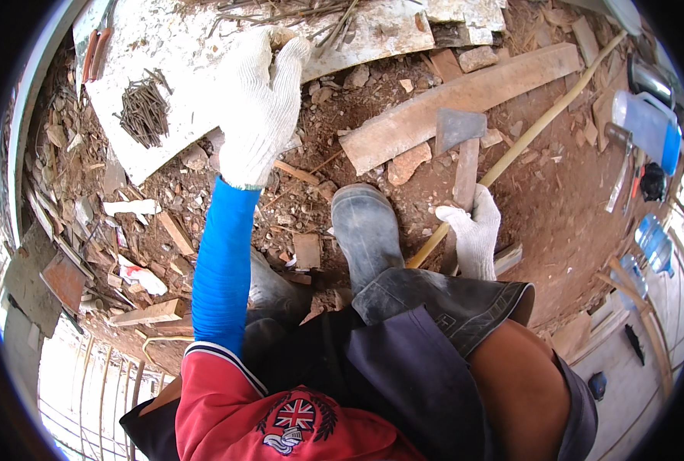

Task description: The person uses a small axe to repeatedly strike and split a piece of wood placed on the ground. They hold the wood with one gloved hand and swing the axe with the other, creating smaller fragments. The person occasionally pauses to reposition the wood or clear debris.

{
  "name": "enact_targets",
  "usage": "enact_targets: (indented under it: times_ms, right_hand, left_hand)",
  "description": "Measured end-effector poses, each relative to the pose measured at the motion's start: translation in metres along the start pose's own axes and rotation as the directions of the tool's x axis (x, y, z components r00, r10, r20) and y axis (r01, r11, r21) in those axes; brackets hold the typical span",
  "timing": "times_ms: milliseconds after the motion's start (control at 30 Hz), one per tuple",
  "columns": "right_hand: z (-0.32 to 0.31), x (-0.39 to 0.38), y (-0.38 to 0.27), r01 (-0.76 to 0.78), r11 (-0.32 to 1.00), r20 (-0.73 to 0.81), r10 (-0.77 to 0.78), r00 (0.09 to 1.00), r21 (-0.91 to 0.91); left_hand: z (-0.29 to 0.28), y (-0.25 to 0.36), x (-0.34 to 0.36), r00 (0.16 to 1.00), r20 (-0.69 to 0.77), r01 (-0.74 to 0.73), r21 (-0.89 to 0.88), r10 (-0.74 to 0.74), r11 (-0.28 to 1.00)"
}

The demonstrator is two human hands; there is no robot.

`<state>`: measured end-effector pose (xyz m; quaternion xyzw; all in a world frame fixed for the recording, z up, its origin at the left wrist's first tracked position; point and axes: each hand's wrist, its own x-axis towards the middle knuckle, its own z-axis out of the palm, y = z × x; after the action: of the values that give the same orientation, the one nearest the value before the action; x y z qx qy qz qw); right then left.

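Observation:
My left hand [257, 107], in a white knit glove with a blue sleeve behind it, is over a pale, dirt-stained board [192, 69]. Its thumb and fingers come together at the tips; whatever they may hold is too small to make out. Left of it on the board lies a heap of rusty nails [144, 114]. Thin rusty rods [330, 17] are scattered near my fingertips. My gloved right hand [476, 230], low by my right boot, is wrapped round the wooden handle of a hatchet [460, 129], its grey head pointing away from me.
A long wooden plank [465, 104] lies across the dirt ahead. Beside it runs a yellowish pole [549, 115], passing close to my right hand. Red-handled pliers [96, 54] rest at the far left. Clear plastic jugs [645, 127] stand at the right. Stones and wood scraps litter the ground.

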<state>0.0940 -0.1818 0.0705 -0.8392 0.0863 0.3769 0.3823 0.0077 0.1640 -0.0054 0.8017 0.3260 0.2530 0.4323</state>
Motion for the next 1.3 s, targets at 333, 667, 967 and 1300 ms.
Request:
enact_targets:
  times_ms: [333,667,967,1300]
  right_hand:
    - [0.001,0.006,0.005,0.049,0.996,0.052,-0.045,0.998,-0.073]
    - [0.003,0.005,0.004,0.050,0.999,0.020,-0.050,0.999,-0.006]
    - [0.005,-0.008,-0.004,-0.048,0.997,-0.005,0.048,0.999,0.065]
    - [0.007,-0.007,0.002,0.015,1.000,0.002,-0.015,1.000,0.003]
  left_hand:
    - [-0.053,-0.014,-0.007,0.986,-0.160,0.042,0.471,0.038,0.881]
    - [-0.074,-0.033,0.005,0.962,-0.256,0.076,0.578,0.093,0.813]
    - [0.007,0.018,0.040,0.982,0.030,-0.177,0.488,0.187,0.855]
    - [0.015,-0.004,0.084,0.951,-0.145,-0.178,0.468,0.274,0.866]
